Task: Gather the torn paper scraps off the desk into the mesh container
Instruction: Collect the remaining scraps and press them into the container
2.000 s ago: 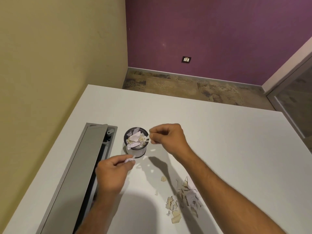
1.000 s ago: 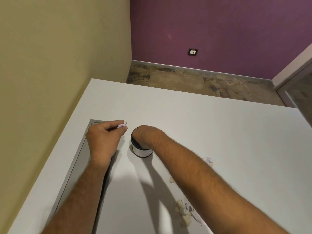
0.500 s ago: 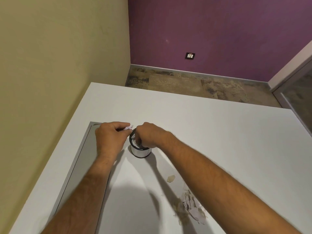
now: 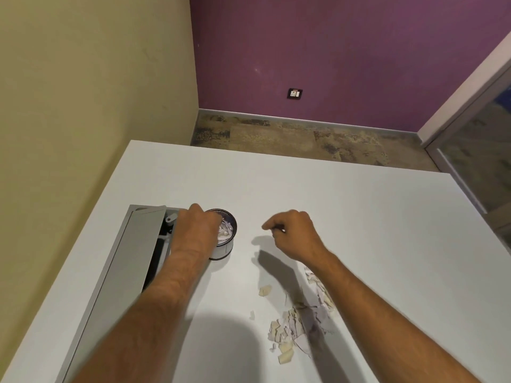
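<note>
The small mesh container (image 4: 224,249) stands on the white desk (image 4: 345,217), with white and pale scraps (image 4: 227,230) showing in its mouth. My left hand (image 4: 197,230) is over its left rim, with fingertips dipped into the opening; they are blurred and partly hidden. To the right of the container, my right hand (image 4: 294,234) hovers above the desk with loosely curled fingers and nothing visible in them. A pile of torn paper scraps (image 4: 301,324) lies near the front, partly under my right forearm. One beige scrap (image 4: 265,290) and a tiny white one (image 4: 252,315) lie apart from it.
A grey cable hatch (image 4: 130,261) with an open dark slot is set into the desk, left of the container. A yellow wall borders the desk's left side. The far edge drops to a patterned floor (image 4: 290,139), and a glass door (image 4: 481,161) stands on the right.
My right hand has come out of the container and moved right. My left hand, which pinched a scrap beside the rim, has moved over the container's mouth.
</note>
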{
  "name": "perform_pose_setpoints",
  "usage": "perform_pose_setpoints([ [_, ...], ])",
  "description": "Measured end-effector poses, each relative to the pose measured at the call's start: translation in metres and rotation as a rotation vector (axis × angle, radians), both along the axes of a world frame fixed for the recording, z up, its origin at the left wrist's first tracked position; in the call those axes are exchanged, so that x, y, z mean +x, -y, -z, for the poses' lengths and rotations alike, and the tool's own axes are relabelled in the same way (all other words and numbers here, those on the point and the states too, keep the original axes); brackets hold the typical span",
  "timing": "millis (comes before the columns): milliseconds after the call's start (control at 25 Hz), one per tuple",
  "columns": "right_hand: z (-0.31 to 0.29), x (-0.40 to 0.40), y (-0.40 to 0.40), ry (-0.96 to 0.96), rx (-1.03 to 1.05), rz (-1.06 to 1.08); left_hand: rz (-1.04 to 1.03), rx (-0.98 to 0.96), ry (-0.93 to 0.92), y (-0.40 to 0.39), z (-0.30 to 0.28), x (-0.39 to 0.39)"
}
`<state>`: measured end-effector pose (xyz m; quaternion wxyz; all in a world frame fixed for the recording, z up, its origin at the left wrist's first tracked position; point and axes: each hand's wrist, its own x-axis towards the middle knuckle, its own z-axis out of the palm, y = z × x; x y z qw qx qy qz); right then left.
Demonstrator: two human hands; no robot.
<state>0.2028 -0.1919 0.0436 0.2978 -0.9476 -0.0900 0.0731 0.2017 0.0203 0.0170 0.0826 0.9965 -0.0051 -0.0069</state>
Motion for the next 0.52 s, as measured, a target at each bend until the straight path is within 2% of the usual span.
perform_pose_setpoints([
  [160, 0.027, -0.017, 0.054, -0.081, -0.013, 0.125, 0.07, -0.025, -0.065, 0.012, -0.012, -0.005],
  [280, 0.041, -0.026, 0.086, -0.102, -0.029, 0.278, 0.069, -0.038, -0.034, 0.014, -0.016, -0.008],
  [400, 0.052, -0.033, 0.107, -0.158, -0.107, 0.332, 0.034, -0.099, 0.084, 0.014, -0.015, -0.01],
  [520, 0.061, -0.038, 0.114, -0.241, -0.176, 0.273, 0.1, -0.235, 0.202, 0.031, -0.008, -0.029],
])
